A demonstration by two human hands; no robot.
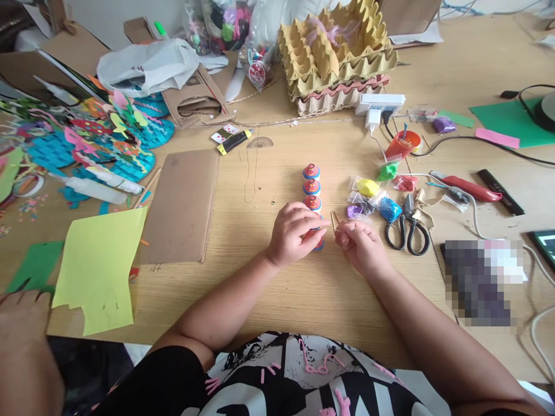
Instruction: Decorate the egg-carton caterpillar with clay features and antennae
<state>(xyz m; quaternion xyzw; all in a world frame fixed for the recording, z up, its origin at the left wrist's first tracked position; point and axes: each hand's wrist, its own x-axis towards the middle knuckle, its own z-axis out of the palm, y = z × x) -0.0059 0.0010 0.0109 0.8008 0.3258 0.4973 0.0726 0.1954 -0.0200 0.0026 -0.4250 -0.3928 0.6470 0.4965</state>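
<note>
My left hand [295,234] is closed in a pinch, its fingertips on one end of a thin wooden stick that looks like a toothpick [332,227]. Facing it, my right hand [363,245] is also closed, with a few more of these thin sticks [333,217] poking up from its fingers. A column of small round red, white and blue figures [311,172] stands on the table, and my left hand partly hides the nearest ones. Right of the column lie small bags of coloured clay [367,186] and black-handled scissors [408,225].
Flat cardboard [182,205] and yellow paper [102,266] lie on the left, beyond another person's hand [26,312]. Egg trays [338,58] and a power strip [381,103] stand at the back. An orange cup [403,144], cables and a red cutter [472,188] are on the right.
</note>
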